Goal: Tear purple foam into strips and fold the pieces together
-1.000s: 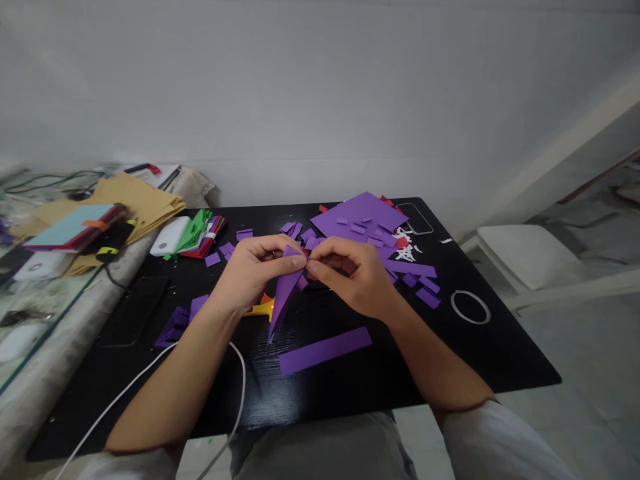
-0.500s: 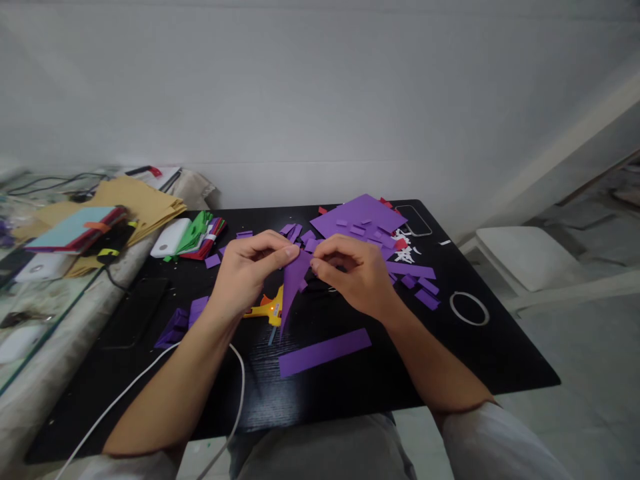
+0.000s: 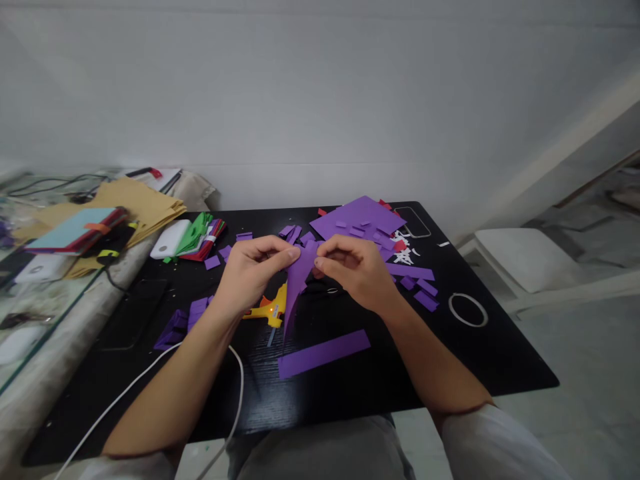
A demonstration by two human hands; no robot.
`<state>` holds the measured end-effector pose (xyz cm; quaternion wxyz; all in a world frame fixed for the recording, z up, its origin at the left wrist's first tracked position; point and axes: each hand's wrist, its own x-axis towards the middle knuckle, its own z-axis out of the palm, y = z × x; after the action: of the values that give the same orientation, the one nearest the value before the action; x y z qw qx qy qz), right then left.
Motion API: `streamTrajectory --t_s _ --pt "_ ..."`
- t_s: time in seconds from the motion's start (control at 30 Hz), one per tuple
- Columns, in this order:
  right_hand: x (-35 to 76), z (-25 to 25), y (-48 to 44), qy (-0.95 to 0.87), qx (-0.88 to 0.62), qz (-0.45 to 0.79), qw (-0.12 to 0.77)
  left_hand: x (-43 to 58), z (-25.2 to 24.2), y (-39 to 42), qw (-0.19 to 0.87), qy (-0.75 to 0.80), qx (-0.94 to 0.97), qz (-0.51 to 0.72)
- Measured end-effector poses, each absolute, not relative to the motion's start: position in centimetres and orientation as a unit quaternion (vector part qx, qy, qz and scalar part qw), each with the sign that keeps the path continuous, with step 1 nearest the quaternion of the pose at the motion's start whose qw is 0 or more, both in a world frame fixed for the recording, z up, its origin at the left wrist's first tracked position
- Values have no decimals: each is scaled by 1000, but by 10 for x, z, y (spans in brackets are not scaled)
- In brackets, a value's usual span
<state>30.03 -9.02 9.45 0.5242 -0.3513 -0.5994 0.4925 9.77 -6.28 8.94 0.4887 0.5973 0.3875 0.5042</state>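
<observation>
Between my two hands hangs a purple paper strip [image 3: 297, 283], its lower end narrowing toward the table. My left hand [image 3: 255, 270] pinches its upper left edge between thumb and fingers. At the upper right edge, my right hand [image 3: 353, 270] has thumb and fingertips closed on the same paper. Behind and below my left hand lies a yellow glue gun [image 3: 274, 311], a small orange light showing on it. A flat purple strip [image 3: 324, 354] rests on the black table [image 3: 320, 400] in front of me.
A large purple sheet [image 3: 360, 212] with small cut pieces lies at the back, beside white scraps [image 3: 404, 250]. A ring [image 3: 468, 310] sits at the right. Left are coloured paper bundles [image 3: 203, 238], a dark phone [image 3: 133, 313] and a white cable [image 3: 241, 380] crossing the near edge.
The upper end of the purple strip now looks more curved between my fingers. Both hands have shifted very slightly; the things on the table lie as before.
</observation>
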Motion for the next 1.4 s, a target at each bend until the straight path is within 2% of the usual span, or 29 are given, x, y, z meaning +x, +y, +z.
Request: streamTrajectory --t_s 0.13,0.33,0.47,0.7,0.77,0.83,0.9,0.97,1.07,1.1,1.17,1.23,1.3,1.4 --pt "300 95 -90 -596 -358 509 508 101 90 -65 486 401 609 482" --pt "292 92 -89 -586 -379 469 541 108 93 -68 499 397 628 445" --pt "300 95 -87 -569 -406 425 575 104 96 -69 543 397 637 377" --pt "335 103 -74 -512 -457 334 646 66 107 -55 512 412 704 271" --pt "341 104 -70 -499 -455 339 655 56 111 -50 506 422 694 290" --pt "346 104 -69 -494 -461 350 648 50 113 -46 493 435 660 363" --pt "351 106 -70 -513 -481 356 616 50 113 -43 473 438 602 471" --pt "357 107 -73 -575 -509 367 525 52 112 -42 456 424 545 561" --pt "367 108 -78 -684 -540 366 327 57 110 -42 447 404 523 603" --pt "369 108 -79 -700 -548 344 303 58 109 -43 445 404 537 592" --pt "366 107 -80 -711 -538 298 341 61 109 -48 442 407 584 546" --pt "354 106 -83 -704 -478 299 431 66 109 -55 444 407 641 475" --pt "334 104 -88 -680 -396 383 484 74 109 -63 453 404 685 403" --pt "303 98 -96 -627 -360 466 510 87 109 -75 439 405 725 344"
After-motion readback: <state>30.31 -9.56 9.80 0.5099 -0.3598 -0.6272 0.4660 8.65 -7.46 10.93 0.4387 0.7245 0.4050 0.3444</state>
